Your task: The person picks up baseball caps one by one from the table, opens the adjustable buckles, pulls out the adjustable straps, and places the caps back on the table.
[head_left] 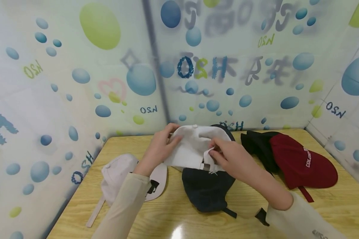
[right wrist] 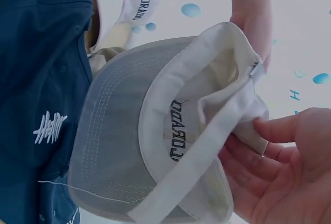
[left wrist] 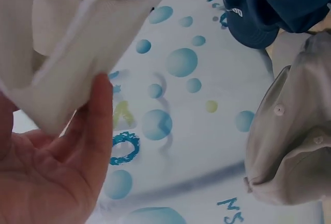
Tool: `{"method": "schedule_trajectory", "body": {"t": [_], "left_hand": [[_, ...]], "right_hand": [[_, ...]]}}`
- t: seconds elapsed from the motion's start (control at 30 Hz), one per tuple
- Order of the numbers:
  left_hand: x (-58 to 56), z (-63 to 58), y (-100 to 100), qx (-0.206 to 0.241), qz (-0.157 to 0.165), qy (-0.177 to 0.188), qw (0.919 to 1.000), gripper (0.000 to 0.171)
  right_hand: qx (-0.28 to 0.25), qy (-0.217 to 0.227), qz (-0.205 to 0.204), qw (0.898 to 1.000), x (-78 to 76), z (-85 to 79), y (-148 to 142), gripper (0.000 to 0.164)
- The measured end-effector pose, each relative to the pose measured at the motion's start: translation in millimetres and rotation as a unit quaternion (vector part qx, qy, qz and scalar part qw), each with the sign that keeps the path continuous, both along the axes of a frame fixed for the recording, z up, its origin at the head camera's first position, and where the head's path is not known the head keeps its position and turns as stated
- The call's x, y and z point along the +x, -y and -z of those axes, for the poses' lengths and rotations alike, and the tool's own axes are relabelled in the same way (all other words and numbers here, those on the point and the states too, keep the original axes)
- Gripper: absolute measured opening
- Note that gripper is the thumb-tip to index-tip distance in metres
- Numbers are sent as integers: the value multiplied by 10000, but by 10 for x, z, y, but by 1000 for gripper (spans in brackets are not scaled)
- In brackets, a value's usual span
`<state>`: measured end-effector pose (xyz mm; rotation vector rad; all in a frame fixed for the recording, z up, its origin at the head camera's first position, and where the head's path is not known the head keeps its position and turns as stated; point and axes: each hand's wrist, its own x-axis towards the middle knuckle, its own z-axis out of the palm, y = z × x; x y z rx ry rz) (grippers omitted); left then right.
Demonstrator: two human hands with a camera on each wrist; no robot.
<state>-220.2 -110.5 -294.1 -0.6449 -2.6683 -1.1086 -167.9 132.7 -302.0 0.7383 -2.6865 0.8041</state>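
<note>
Both hands hold a white baseball cap above the table, its back side with strap and buckle towards me. My left hand grips the cap's left side; in the left wrist view its thumb and fingers lie on either side of the fabric edge. With thumb and fingers, my right hand pinches the cap near the strap on the right. The right wrist view shows the cap's grey underbrim, its inner sweatband and the loose strap by my right hand. A navy cap lies below.
A pale pink cap lies at the left of the wooden table. On the right, a dark red cap overlaps a black cap. A patterned sheet hangs along the table's back and sides.
</note>
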Motion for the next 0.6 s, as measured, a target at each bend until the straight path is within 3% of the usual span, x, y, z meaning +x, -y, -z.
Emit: {"method": "schedule_trajectory", "body": {"t": [0.07, 0.17, 0.3, 0.37, 0.47, 0.6], "left_hand": [[48, -6, -7, -85, 2, -163, 9998, 37], [136, -16, -38, -357, -8, -795, 9962, 44], [256, -30, -102, -696, -50, -2009, 9771, 38], [305, -32, -130, -740, 5, -2371, 9687, 32], [358, -25, -157, -747, 261, -2484, 9654, 25], [381, 0, -175, -764, 768, -2292, 9673, 27]], "right_hand": [[-250, 188, -20, 9995, -15, -23, -5, 5], [-462, 331, -48, 9984, -34, -37, -7, 6], [-598, 371, -89, 9975, -56, -32, -3, 5], [-665, 364, -117, 9970, -70, -27, 0, 5], [-751, 346, -162, 9964, -90, -16, 5, 5], [-831, 382, -191, 9956, -110, -7, 10, 5]]}}
